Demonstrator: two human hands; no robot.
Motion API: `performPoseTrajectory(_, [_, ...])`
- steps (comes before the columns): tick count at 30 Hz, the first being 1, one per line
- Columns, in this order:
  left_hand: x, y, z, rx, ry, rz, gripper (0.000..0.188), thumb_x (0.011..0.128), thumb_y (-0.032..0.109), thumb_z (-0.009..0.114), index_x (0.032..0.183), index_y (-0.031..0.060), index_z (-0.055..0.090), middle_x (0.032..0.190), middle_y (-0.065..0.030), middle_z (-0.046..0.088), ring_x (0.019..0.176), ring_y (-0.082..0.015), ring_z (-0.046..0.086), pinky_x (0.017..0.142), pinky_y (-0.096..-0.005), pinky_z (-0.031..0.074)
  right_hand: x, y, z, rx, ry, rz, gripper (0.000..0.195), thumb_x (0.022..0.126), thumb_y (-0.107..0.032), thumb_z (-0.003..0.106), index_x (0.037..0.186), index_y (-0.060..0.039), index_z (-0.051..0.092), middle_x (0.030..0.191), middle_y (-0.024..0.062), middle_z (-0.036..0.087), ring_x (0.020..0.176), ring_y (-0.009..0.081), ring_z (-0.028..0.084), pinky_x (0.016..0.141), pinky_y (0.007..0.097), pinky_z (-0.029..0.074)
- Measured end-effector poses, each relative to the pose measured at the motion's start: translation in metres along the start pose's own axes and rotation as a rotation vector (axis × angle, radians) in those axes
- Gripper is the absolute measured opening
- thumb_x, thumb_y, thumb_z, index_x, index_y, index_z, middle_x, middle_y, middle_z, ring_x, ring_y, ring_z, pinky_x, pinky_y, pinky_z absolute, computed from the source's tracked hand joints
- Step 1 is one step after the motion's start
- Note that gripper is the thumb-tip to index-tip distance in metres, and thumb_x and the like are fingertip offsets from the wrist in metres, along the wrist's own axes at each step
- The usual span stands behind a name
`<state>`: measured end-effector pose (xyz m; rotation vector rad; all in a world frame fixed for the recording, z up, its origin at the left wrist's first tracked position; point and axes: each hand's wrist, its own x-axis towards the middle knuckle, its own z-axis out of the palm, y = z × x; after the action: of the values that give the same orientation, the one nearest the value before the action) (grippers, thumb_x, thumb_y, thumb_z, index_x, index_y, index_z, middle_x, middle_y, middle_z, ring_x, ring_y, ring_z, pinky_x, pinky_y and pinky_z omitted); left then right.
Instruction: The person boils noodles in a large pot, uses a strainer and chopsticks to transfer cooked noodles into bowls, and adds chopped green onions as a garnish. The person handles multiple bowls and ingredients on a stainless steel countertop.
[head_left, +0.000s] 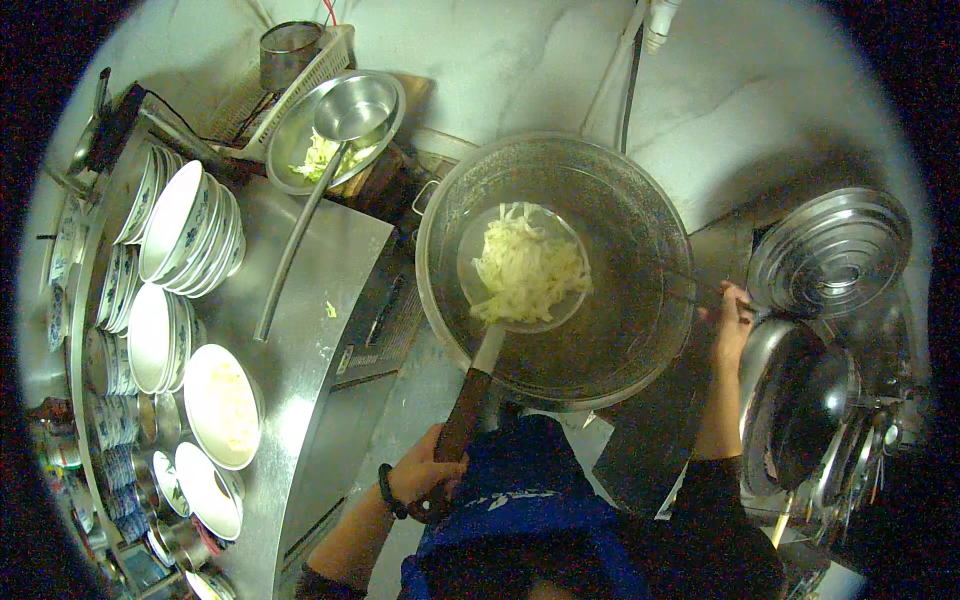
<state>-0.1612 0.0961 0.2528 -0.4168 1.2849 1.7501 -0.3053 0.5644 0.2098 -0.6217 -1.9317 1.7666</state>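
Observation:
A large round metal pot (555, 382) stands before me with murky liquid inside. My left hand (431, 469) grips the dark handle of a strainer ladle (491, 349), whose round head is over the pot's left half. Pale, flat noodles (525, 262), mixed with yellowish-green shreds, lie heaped on that head. Over at the pot's right rim, my right hand (731, 311) is closed around thin dark sticks, perhaps long chopsticks, that slant into the pot; their tips are hard to make out.
On the steel counter (300, 300) at left are stacked patterned bowls (191, 232) and a bowl with pale food (225, 405). Behind it, a metal basin (281, 161) holds chopped greens and a long-handled ladle (356, 112). At right are a ridged metal lid (832, 255) and a wok (802, 405).

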Motion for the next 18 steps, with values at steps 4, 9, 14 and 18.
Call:
performPoseTrajectory(4, [-0.026,-0.011,-0.003,-0.069,-0.057,0.010,0.060,0.075,0.005,0.063,0.123,0.0108,0.028,0.078,-0.0050,0.051,0.054,-0.0122,0.049,0.046,-0.0269,0.044,-0.013,0.029,0.020,0.000,0.025,0.168,0.025,0.084,-0.028,0.060,0.097,-0.0075,0.059,0.090,0.0042,0.058,0.063,0.0170,0.057,0.052,0.0298,0.051])
performPoseTrajectory(9, [-0.056,-0.008,0.002,-0.085,-0.070,-0.001,0.062,0.074,0.003,0.064,0.124,0.0114,0.027,0.080,-0.0064,0.052,0.052,-0.0129,0.050,0.044,-0.0278,0.045,0.001,0.092,0.060,0.465,0.060,0.418,0.018,0.085,-0.022,0.058,0.093,-0.0057,0.055,0.082,0.0076,0.058,0.064,0.0205,0.059,0.056,0.0324,0.053])
performPoseTrajectory(14, [-0.070,-0.016,0.007,-0.089,-0.040,-0.026,0.063,0.073,0.001,0.063,0.123,0.0103,0.027,0.082,-0.0066,0.052,0.052,-0.0135,0.050,0.044,-0.0281,0.045,0.004,0.082,0.079,0.643,0.038,0.476,0.011,0.086,-0.015,0.054,0.093,-0.0058,0.054,0.081,0.0091,0.059,0.065,0.0203,0.058,0.057,0.0296,0.054])
performPoseTrajectory(18, [-0.069,-0.018,0.009,0.007,-0.005,-0.016,0.062,0.073,0.004,0.063,0.123,0.0104,0.028,0.080,-0.0058,0.052,0.052,-0.0133,0.050,0.044,-0.0274,0.045,0.015,0.050,0.072,0.719,-0.056,0.363,0.013,0.087,-0.017,0.053,0.093,-0.0060,0.054,0.082,0.0087,0.058,0.067,0.0203,0.059,0.058,0.0293,0.054])
